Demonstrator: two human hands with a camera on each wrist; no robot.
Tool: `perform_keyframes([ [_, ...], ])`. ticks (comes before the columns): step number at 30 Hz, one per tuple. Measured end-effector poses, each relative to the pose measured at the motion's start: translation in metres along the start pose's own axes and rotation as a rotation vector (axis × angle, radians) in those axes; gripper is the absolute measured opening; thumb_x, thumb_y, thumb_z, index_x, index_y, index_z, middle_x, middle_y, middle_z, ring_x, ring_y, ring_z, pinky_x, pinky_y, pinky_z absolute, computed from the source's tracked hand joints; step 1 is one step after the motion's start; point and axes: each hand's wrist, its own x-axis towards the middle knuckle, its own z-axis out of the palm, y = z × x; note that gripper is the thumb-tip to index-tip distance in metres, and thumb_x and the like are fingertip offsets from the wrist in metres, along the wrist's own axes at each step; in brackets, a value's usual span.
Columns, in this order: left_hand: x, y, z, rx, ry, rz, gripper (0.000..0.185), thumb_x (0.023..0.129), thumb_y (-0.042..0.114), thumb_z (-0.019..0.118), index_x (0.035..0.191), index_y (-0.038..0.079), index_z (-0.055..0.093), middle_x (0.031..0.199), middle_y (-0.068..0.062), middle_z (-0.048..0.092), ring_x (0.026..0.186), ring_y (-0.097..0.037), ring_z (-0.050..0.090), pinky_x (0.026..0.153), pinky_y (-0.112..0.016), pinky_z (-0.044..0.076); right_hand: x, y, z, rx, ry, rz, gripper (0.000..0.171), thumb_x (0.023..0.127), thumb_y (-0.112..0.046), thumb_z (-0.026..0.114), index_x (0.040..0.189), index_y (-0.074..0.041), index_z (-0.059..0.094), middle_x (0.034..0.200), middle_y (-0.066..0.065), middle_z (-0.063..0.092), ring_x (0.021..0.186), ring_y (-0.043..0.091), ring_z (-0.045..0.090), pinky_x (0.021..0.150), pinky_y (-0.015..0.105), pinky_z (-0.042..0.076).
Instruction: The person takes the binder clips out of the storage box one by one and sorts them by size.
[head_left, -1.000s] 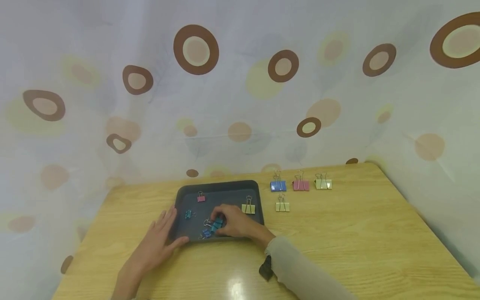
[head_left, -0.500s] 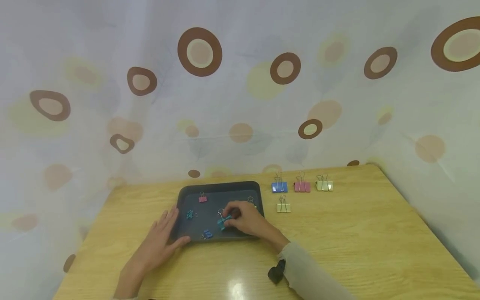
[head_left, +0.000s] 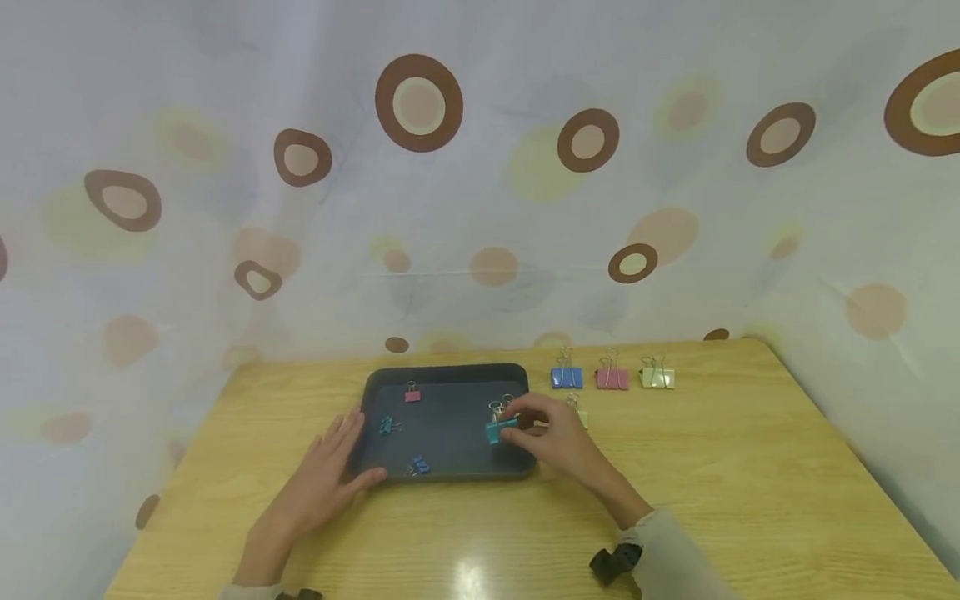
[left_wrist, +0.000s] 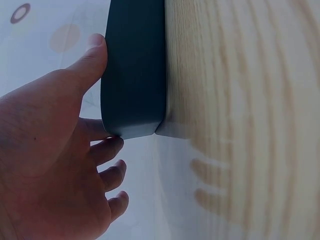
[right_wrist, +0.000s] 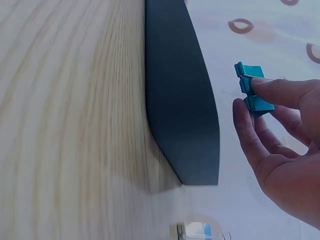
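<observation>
My right hand pinches a teal binder clip between thumb and fingers, above the right end of the dark tray. The right wrist view shows this teal clip raised beyond the tray's wall. My left hand rests at the tray's front left corner, thumb along the front rim and fingers on the left side. In the tray lie a small pink clip, a small teal clip and a small blue clip. A yellow-green clip is mostly hidden by my right hand.
Right of the tray on the wooden table, a blue clip, a pink clip and a pale yellow clip form a row. Below it, another pale yellow clip is partly covered by my hand. A patterned curtain hangs behind.
My right hand has lifted the teal clip from beside the small blue clip and carried it rightward across the tray. My left hand stays on the tray's corner.
</observation>
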Motion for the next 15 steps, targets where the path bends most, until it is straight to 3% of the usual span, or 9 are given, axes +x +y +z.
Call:
perform_keyframes([
  [6, 0.001, 0.000, -0.001, -0.001, -0.011, -0.008, 0.091, 0.098, 0.052, 0.064, 0.159, -0.005, 0.027, 0.167, -0.021, 0.022, 0.152, -0.047, 0.019, 0.119, -0.068, 0.016, -0.011, 0.003, -0.017, -0.022, 0.105, 0.021, 0.021, 0.092, -0.007, 0.078, 0.112, -0.005, 0.072, 0.112, 0.011, 0.070, 0.101, 0.030, 0.070, 0.084, 0.028, 0.061],
  [15, 0.001, -0.001, 0.000, -0.004, -0.015, -0.008, 0.091, 0.098, 0.052, 0.065, 0.159, -0.004, 0.027, 0.167, -0.021, 0.022, 0.152, -0.047, 0.019, 0.120, -0.068, 0.016, -0.025, 0.006, -0.044, -0.085, 0.146, 0.004, 0.019, 0.092, -0.009, 0.078, 0.111, -0.008, 0.073, 0.113, 0.010, 0.071, 0.102, 0.029, 0.070, 0.085, 0.030, 0.061],
])
